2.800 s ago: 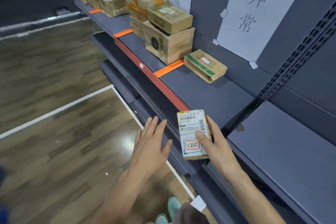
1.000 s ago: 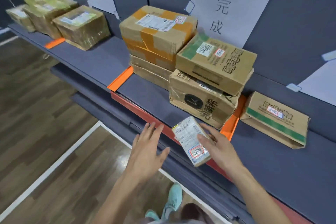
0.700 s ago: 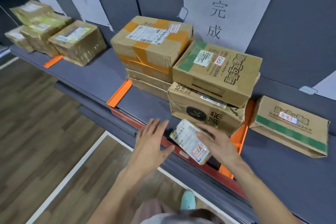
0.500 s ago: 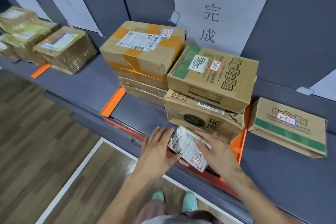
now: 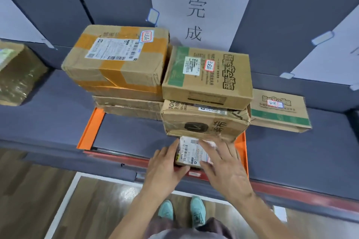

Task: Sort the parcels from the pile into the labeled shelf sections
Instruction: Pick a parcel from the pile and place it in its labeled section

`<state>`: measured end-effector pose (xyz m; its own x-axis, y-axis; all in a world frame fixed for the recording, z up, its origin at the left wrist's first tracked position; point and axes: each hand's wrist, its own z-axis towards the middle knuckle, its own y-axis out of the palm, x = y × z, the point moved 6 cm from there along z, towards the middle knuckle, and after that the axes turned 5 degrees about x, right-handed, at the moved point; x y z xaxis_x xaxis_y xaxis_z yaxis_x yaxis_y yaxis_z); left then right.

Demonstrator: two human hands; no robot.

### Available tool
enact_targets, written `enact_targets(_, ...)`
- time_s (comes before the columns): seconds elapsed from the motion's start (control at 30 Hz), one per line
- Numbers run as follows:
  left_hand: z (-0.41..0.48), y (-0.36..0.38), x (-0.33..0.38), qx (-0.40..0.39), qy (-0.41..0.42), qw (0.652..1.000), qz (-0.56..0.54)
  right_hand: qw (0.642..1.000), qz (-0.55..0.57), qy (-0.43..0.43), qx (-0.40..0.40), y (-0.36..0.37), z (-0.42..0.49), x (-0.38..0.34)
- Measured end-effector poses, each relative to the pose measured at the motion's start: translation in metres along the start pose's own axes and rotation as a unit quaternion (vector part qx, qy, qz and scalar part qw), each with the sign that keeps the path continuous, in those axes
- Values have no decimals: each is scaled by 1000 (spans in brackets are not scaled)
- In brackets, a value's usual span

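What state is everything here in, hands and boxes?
small parcel: flat at the shelf's front edge, between both hands.
left hand: fingers straight, touching the parcel's left side.
right hand: fingers spread, resting on the parcel.
taped box: sealed, on top of a stack.
dented box: crumpled, under the green-striped box.

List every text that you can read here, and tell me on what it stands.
"已完成": paper sign on the back wall.
"100": top corner of the crushed lower box.
Too small or blurred to read: the shipping labels, the red-edged stickers, the bold print on the box above, the label on the small parcel.
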<state>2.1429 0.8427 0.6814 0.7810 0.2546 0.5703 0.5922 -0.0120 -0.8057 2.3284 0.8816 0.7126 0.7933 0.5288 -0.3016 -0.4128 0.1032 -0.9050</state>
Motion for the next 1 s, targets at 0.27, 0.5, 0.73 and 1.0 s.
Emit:
enact_targets(0.27, 6, -2, -2, -34, 29, 999, 1, 982, 24, 187, 8, -1, -49, 11)
enact_targets(0.5, 16, 4, 22, -77, 75, 993, 52, 973, -5, 229, 31, -10, -51, 19)
enact_targets(0.73, 13, 11, 34, -99, 97, 987, 77, 968, -24, 247, 32, -18, -57, 28)
enact_targets(1.0, 13, -2, 23, -94, 96, 985, 106, 968, -19, 252, 3, -24, -59, 23)
